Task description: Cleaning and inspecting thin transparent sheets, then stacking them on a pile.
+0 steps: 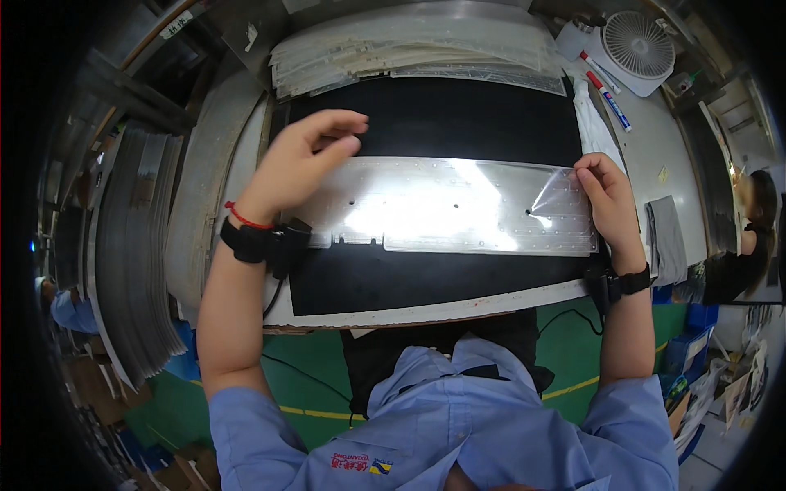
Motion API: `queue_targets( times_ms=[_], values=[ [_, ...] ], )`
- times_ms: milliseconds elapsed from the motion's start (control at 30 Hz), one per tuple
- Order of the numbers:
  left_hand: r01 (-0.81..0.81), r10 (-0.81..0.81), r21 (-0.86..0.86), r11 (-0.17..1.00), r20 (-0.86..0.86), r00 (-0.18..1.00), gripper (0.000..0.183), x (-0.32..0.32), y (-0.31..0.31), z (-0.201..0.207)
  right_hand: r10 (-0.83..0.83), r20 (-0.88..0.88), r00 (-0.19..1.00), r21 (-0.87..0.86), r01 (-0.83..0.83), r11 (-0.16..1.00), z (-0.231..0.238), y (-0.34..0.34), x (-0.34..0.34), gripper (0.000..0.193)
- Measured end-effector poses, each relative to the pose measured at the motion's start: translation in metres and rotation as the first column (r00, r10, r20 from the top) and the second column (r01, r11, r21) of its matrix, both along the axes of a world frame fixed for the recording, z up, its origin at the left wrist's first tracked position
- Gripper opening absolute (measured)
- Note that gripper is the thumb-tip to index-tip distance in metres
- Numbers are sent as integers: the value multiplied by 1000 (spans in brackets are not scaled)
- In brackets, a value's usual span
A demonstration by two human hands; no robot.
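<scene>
A long, shiny, translucent sheet [417,204] with small holes and a notched near edge lies across a black mat [442,282]. My right hand [610,200] pinches its far right corner between thumb and fingers. Bright lines fan out from that corner; whether they are a lifted clear film or only reflections, I cannot tell. Above the sheet's left end is my left hand [299,164], fingers bent and thumb apart from them, with nothing visible in it. The left hand and wrist cover part of that end.
Behind the mat lies a pile of similar clear sheets [409,53]. At the far right are a white fan [639,49], markers [610,102] and a white cloth [591,123]. A grey cloth [667,241] lies at right. Tall stacked sheets [135,245] stand left. A person [753,229] is farther right.
</scene>
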State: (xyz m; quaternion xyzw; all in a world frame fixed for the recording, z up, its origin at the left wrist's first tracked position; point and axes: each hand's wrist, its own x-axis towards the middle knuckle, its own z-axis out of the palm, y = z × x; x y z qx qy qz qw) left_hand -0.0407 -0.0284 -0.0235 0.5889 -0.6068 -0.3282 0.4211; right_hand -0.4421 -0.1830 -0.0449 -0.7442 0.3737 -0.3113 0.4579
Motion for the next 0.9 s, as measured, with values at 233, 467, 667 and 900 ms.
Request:
queue_targets(
  times_ms=[233,467,667,900],
  values=[
    [142,-138,19,990,392,910,36,-33,-11,-4,-55,-286,957,-411,-70,909,3,0,7,22],
    [87,-123,102,991,432,894,32,-43,-31,-7,48,-372,927,-220,-138,966,10,-4,7,19],
    [149,-170,85,985,388,906,28,-53,-44,-6,23,-41,999,-90,-26,996,1,-5,4,8],
    [110,-151,198,974,207,967,16,-59,-47,-5,18,-5,1000,-85,-18,996,2,-8,4,7]
  ],
)
